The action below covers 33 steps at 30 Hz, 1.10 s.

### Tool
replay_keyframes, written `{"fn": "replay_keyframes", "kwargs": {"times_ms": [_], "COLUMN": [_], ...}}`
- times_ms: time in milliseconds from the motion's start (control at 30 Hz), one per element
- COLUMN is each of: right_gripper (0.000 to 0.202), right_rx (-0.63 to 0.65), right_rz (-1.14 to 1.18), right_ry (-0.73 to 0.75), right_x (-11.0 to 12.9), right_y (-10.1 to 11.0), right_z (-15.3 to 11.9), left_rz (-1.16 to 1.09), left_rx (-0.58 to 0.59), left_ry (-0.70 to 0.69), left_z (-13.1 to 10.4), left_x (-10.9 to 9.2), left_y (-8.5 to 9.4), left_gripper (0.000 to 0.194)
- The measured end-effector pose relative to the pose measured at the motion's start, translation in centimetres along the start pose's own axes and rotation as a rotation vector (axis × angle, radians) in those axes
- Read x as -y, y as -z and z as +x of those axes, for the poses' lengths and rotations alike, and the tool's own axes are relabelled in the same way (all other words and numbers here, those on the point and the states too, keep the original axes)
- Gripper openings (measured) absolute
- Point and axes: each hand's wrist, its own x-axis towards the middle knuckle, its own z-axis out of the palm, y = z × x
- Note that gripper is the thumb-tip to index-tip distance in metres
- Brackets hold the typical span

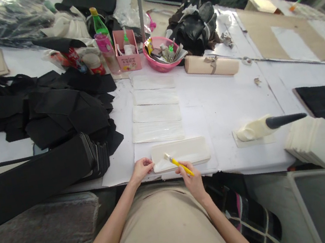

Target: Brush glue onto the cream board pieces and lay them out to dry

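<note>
Near the table's front edge lies a stack of white rectangular pieces (189, 150) with rounded corners. My right hand (192, 179) is closed round a brush (178, 164) with a yellow handle, its pale bristles on the left part of the top piece. At the stack's left end, my left hand (142, 169) has its fingers pinched together at the edge; whether they grip the piece is too small to tell. Beyond the stack, several pale glossy strips (158, 130) lie in a column. To the right, a cream bottle (255, 129) with a long dark nozzle lies on its side.
Black fabric pieces (62, 109) are heaped at left, beside long black strips (34, 177). A pink basket (164, 67), a pink box (130, 64) and bottles stand at the back. A beige roll (211, 65) lies behind. White blocks (313, 141) sit at the right edge.
</note>
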Motion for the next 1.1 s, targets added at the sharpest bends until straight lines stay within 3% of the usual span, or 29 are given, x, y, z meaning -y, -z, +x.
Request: {"fn": "replay_keyframes", "kwargs": {"times_ms": [67, 133, 267, 367, 433, 567, 700, 800, 1000, 1100], "right_gripper": [0.025, 0.025, 0.029, 0.03, 0.028, 0.024, 0.026, 0.03, 0.036, 0.034], "right_rx": [0.088, 0.094, -0.146, -0.297, -0.23, -0.006, -0.022, -0.173, -0.575, -0.661], "right_rz": [0.029, 0.045, 0.022, -0.022, 0.005, 0.131, 0.254, 0.267, 0.103, -0.029], "right_ry": [0.018, 0.023, -0.055, -0.077, -0.043, -0.002, -0.082, -0.142, -0.179, -0.14], "right_x": [0.3, 0.0, -1.4, -1.1, -0.2, 1.4, 0.5, -1.1, -3.7, -3.2], "right_y": [-1.6, -2.3, -0.4, 0.6, -0.3, -4.2, -5.7, -3.8, 2.3, 2.9], "right_z": [0.2, 0.8, 1.5, 1.4, 1.4, 2.0, 2.8, 2.8, 2.3, 1.7], "left_rz": [-0.003, -0.01, -0.017, -0.027, -0.032, -0.028, -0.058, -0.089, -0.096, -0.085], "left_rx": [0.002, 0.002, -0.002, -0.002, -0.004, -0.012, -0.03, -0.046, -0.056, -0.046], "left_ry": [0.0, 0.0, 0.01, 0.01, 0.005, 0.015, 0.048, 0.071, 0.074, 0.066], "left_z": [0.0, 0.0, 0.1, 0.1, 0.1, 0.0, -0.2, -0.4, -0.5, -0.4], "left_x": [0.0, 0.0, 0.1, 0.0, 0.0, -0.2, -0.1, -0.2, -0.5, -0.3], "left_y": [0.0, 0.0, -0.1, -0.1, -0.2, -0.3, -0.5, -0.7, -0.9, -0.8], "left_gripper": [0.025, 0.025, 0.022, 0.02, 0.02, 0.019, 0.018, 0.018, 0.021, 0.023]}}
